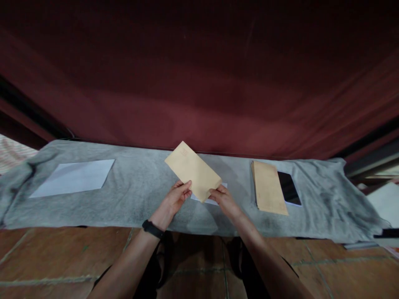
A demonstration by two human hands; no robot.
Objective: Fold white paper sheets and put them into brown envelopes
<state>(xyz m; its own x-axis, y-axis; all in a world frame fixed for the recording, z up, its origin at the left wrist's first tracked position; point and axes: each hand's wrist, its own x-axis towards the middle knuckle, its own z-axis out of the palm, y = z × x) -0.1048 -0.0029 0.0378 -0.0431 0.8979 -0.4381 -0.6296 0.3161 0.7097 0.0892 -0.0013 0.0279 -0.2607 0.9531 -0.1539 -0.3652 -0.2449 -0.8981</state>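
A tan envelope is held up at a tilt over the middle of the grey cloth. My left hand pinches its lower left edge, thumb on top. My right hand grips its lower right corner. Partly hidden beneath the envelope, a white paper lies on the cloth. Farther right is a stack of tan envelopes, next to a dark phone that it partly overlaps or touches.
White sheets lie at the left on the grey cloth. A dark red panel rises behind the cloth-covered surface. Tiled floor shows in front, and a white object stands at the far right.
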